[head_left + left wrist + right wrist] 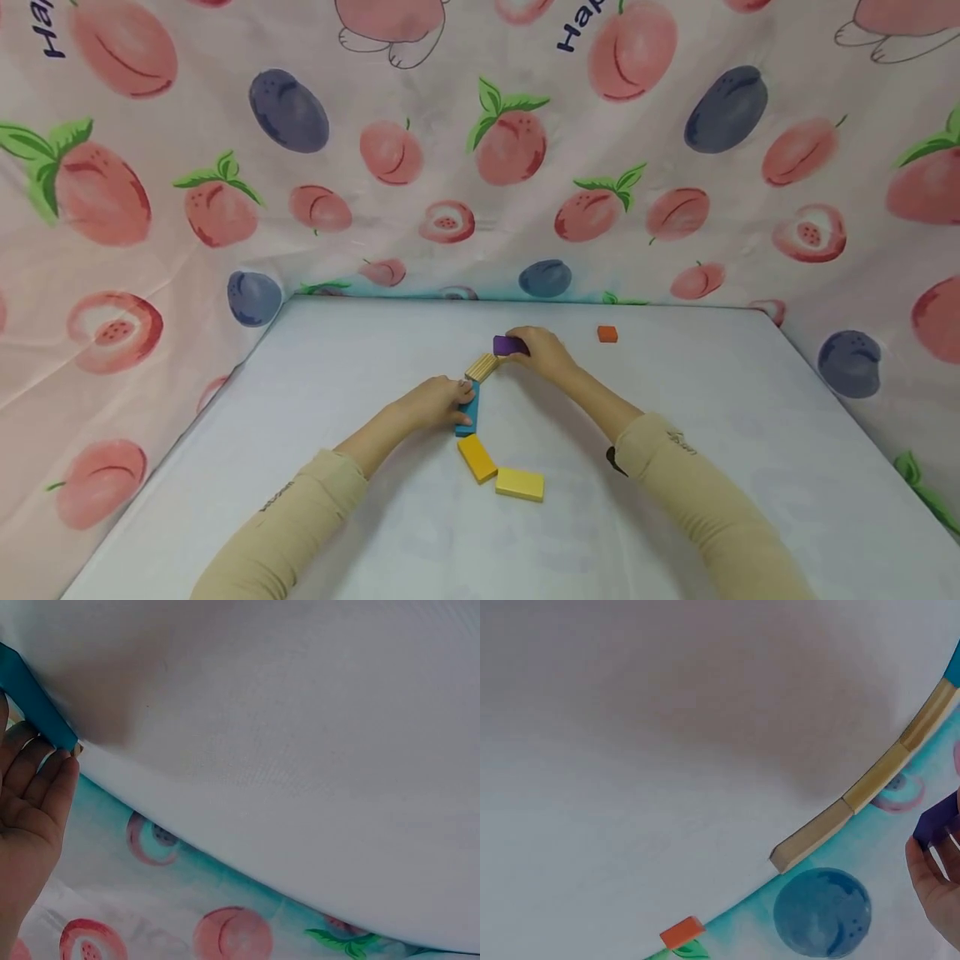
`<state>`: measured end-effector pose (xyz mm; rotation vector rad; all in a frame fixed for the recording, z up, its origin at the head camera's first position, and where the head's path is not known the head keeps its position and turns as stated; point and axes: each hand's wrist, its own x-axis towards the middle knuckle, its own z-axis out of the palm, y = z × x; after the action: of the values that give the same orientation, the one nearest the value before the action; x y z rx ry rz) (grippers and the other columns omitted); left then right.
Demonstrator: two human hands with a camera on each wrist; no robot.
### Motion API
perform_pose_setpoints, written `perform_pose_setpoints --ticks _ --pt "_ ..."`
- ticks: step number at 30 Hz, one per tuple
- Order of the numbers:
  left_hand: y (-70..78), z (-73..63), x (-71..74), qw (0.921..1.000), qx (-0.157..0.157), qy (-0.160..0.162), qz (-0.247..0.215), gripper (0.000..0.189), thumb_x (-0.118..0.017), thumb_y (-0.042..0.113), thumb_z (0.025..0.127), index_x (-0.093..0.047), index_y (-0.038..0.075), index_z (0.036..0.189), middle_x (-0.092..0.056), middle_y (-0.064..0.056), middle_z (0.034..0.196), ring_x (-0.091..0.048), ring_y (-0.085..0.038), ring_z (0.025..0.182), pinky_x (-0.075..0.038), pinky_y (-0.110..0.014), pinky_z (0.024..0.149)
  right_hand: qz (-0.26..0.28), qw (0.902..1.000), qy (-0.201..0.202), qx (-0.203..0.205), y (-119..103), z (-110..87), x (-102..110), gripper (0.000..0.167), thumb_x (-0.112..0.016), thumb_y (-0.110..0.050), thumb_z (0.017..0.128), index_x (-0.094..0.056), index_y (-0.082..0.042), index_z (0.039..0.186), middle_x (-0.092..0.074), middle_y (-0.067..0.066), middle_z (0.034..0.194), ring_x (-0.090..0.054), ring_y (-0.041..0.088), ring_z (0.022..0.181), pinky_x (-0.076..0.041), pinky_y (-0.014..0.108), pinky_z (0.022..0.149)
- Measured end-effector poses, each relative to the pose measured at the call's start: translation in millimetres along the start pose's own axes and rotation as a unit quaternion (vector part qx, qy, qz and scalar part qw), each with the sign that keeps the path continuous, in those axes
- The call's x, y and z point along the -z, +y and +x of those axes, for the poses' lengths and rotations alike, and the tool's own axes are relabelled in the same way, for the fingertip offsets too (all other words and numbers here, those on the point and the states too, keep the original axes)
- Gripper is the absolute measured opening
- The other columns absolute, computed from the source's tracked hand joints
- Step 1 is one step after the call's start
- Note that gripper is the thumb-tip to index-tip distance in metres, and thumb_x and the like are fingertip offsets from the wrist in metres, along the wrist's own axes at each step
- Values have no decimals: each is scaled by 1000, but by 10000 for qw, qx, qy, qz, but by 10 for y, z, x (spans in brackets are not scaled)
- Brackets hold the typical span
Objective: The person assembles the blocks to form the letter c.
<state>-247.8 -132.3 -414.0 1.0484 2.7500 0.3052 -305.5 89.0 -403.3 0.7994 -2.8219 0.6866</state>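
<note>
My left hand (435,402) grips a blue block (468,412) on the white table, fingertips near its far end and thumb near its near end. In the left wrist view, curled fingers touch the same blue block (36,701). My right hand (542,353) pinches a purple block (506,345) beside a striped wood-coloured block (482,367). The right wrist view shows the purple block (936,823) held between fingers, apart from a curved row of wood-toned blocks (877,778). Part of that row is hidden by my right hand in the head view.
An orange-yellow block (477,459) and a pale yellow block (520,484) continue the curve nearer to me. An orange-red block (607,334) lies alone at the back right. The white table (337,517) ends at a fruit-printed cloth (465,167).
</note>
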Motion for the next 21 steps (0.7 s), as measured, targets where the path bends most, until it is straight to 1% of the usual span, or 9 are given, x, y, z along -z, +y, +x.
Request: perform_pose_setpoints --ticks 2,4,7,9,13,16,21 --pt "6 -4 4 10000 41 -4 -16 52 -67 31 85 -58 0 125 -51 -20 134 -52 -32 124 -43 -44 103 -77 9999 -12 98 -30 -84 29 35 -69 -10 85 -62 2 118 -66 18 116 -62 32 107 -51 45 94" --pt "10 -18 7 10000 76 -19 1 51 -67 31 85 -58 0 125 -51 -20 135 -52 -32 124 -43 -44 103 -275 9991 -41 333 -62 -167 44 35 -70 -11 85 -63 2 117 -68 17 113 -64 30 103 -52 42 91" --pt "11 -34 13 10000 63 -4 58 51 -67 31 85 -58 -1 124 -51 -20 134 -53 -33 123 -44 -45 103 -446 9963 -85 729 -114 -292 57 35 -72 -10 83 -64 3 114 -69 16 108 -65 27 98 -54 39 88" --pt "11 -36 20 10000 6 44 73 51 -67 30 85 -59 -2 124 -52 -21 134 -54 -34 122 -44 -46 102 -515 9948 -151 860 -149 -384 65 34 -72 -9 82 -64 3 113 -70 15 107 -66 26 96 -54 38 87" --pt "15 -20 32 9999 13 122 -73 51 -68 29 84 -59 -2 124 -52 -21 134 -53 -35 123 -44 -45 102 -305 9961 -448 693 -219 -591 96 34 -71 -8 83 -63 3 114 -69 15 109 -64 26 98 -53 39 89" --pt "24 -8 31 9998 65 34 -188 52 -67 29 85 -57 -1 125 -50 -20 135 -51 -34 125 -42 -45 104 -265 9957 -682 565 -246 -760 112 34 -71 -9 83 -63 2 115 -69 14 109 -64 25 99 -53 39 90" --pt "43 -3 14 9997 93 -30 -236 52 -67 29 84 -56 -1 126 -49 -20 136 -50 -34 126 -42 -45 105 -208 9955 -829 400 -269 -1019 143 35 -71 -9 83 -64 1 116 -69 12 111 -64 25 99 -54 39 89"
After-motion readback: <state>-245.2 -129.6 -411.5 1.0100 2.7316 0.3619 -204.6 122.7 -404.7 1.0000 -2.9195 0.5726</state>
